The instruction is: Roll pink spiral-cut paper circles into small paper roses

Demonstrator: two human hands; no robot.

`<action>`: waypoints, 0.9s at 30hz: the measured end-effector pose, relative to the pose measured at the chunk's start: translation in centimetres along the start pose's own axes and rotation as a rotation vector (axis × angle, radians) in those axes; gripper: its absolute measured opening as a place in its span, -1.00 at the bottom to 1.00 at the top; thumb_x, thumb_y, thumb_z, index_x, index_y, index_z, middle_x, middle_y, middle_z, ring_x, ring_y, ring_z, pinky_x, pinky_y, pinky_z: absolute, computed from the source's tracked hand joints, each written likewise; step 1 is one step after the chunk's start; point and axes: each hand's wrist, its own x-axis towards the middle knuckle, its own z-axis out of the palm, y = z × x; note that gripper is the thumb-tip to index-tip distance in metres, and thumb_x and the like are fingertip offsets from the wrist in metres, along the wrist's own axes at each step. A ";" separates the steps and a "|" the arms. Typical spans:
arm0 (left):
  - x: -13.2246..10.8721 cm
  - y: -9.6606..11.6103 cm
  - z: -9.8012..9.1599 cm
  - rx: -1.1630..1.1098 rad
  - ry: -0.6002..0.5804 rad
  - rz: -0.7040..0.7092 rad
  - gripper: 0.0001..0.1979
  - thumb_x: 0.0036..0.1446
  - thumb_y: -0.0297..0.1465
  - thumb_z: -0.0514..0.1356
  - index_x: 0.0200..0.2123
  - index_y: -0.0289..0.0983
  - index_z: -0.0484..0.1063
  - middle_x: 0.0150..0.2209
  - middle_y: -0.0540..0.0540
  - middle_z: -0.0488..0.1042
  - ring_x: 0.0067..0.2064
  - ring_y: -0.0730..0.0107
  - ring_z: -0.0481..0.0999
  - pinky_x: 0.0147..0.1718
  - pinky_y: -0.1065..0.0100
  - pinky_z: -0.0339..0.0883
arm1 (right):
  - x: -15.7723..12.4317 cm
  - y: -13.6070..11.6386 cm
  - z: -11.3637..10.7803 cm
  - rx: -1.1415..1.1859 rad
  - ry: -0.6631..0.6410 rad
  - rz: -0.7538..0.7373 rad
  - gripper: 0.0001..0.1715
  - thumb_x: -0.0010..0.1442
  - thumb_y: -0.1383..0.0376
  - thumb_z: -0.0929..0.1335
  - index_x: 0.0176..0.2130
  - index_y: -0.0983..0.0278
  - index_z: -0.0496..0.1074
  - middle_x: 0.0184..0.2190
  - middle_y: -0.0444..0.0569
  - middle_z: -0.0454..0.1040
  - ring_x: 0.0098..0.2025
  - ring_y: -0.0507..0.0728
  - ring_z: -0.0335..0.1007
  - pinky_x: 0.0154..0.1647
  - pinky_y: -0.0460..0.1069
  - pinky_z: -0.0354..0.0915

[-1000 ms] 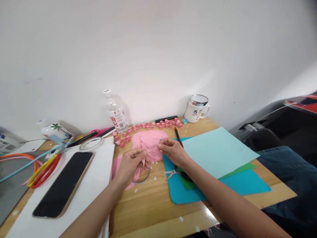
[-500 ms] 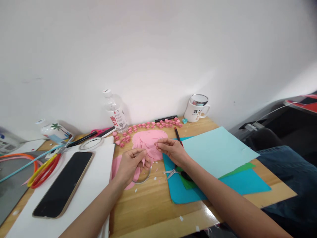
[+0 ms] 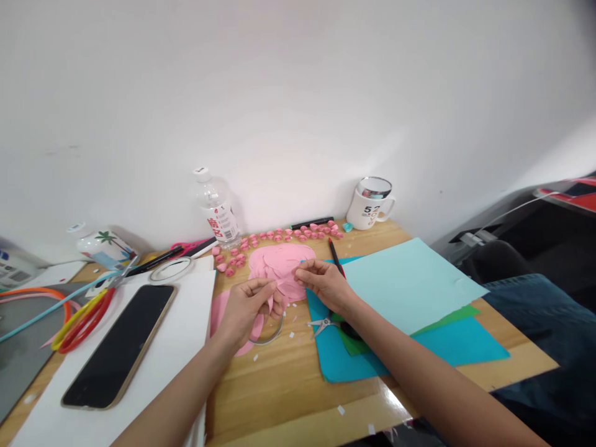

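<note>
The wooden table (image 3: 279,397) spreads beneath a pile of pink paper (image 3: 284,257). Right of the pile, a pale blue sheet (image 3: 414,285) overlaps green and deeper blue paper; left of it lie white sheets (image 3: 177,347) with a black phone (image 3: 121,344) on top. The person's left hand (image 3: 249,308) is in front of the pile, thumb and fingers pinched on a small pink paper piece (image 3: 270,303). The right hand (image 3: 323,284) is over the pile's right edge, its fingertips drawn close together; whether anything sits between them cannot be told. A clear bottle (image 3: 221,220) stands behind the pile to the left, and a white mug (image 3: 365,211) behind it to the right. Small scissors (image 3: 321,324) lie with blades spread, nearer the person than the pile. Curled pink bits (image 3: 278,237) line the pile's far side.
</note>
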 end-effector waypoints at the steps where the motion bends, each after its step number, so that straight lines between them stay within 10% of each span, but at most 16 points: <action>1: 0.0 0.0 0.0 0.003 0.005 0.001 -0.75 0.00 -0.29 0.16 -0.58 -0.37 0.39 -0.61 -0.06 0.43 -0.63 0.53 0.34 -0.62 0.49 0.21 | 0.0 0.0 0.0 0.002 -0.003 0.006 -0.78 -0.24 0.30 0.50 -0.51 0.31 0.44 -0.51 -0.12 0.49 -0.50 -0.05 0.33 -0.39 -0.11 0.25; 27: -0.2 0.1 0.0 0.023 -0.023 0.022 -0.77 0.01 -0.30 0.15 -0.55 -0.36 0.38 -0.57 -0.06 0.43 -0.61 0.54 0.34 -0.61 0.48 0.20 | -0.2 -0.1 0.3 -0.018 -0.011 -0.006 -0.76 -0.22 0.28 0.48 -0.45 0.29 0.47 -0.48 -0.10 0.50 -0.46 -0.02 0.37 -0.29 -0.07 0.28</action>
